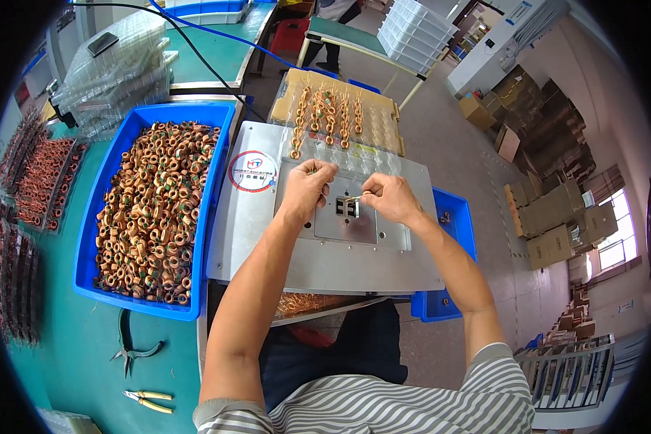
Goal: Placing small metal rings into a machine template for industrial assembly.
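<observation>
Workshop floor (441, 145) and stacked boxes (553, 206) off to the right, green counter (65, 362) along the left. Has bin (123, 300) of loose coils (155, 210) parked on the counter, just beside the machine (325, 271), likely for short reach from the left hand (307, 189). Has pliers (128, 352) and cutters (149, 401) lying on the near part of the counter, probably to stay grabbable without crowding the machine top. Has clear tray (388, 134) just past both hands, at the machine's far side, partly filled with coil rows (330, 123), probably spaced out to prevent tangling. Has second bin (459, 239) low at the right of the machine, a few coils inside. Curls left hand closed around a probable coil (312, 171), mostly hidden. Pinches thin wire (352, 198) in right hand (392, 197), over the slot (346, 210) in the machine top, presumably by the tips for fine control. Cannot tell about contact between wire and slot.
</observation>
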Motion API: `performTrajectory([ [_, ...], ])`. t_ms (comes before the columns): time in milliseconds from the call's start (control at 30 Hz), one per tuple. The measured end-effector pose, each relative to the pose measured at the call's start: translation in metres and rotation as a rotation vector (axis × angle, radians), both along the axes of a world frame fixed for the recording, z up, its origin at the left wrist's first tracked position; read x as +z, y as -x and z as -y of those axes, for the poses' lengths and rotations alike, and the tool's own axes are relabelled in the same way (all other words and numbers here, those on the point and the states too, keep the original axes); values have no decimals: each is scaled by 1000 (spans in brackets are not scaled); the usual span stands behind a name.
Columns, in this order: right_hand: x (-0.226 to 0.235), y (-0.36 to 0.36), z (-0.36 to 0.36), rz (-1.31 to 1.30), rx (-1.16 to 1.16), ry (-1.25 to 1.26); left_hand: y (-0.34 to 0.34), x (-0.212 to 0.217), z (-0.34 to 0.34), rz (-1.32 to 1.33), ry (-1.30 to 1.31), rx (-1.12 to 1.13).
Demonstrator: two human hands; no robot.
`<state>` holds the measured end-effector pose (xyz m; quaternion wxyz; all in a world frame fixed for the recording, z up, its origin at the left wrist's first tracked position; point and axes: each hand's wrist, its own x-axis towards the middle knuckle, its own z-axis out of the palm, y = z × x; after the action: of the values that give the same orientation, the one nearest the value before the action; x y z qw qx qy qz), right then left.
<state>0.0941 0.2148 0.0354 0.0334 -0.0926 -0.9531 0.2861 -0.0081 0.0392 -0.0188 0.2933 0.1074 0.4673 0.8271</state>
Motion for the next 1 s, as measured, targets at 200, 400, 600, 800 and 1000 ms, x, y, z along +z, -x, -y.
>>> performTrajectory([
  [200, 1, 0, 2, 15, -6, -17, 0, 1, 3, 9, 14, -6],
  [400, -7, 2, 6, 19, 44, 13, -1, 1, 3, -11, 37, -4],
  [600, -5, 11, 0, -62, 276, -139, 1, -1, 1, 1, 28, -8],
  [800, -10, 21, -5, -22, 333, -134, 4, -4, -2, -4, 39, -10],
  [1000, -19, 27, -3, -30, 407, -211, 9, -9, -6, -2, 22, -18],
])
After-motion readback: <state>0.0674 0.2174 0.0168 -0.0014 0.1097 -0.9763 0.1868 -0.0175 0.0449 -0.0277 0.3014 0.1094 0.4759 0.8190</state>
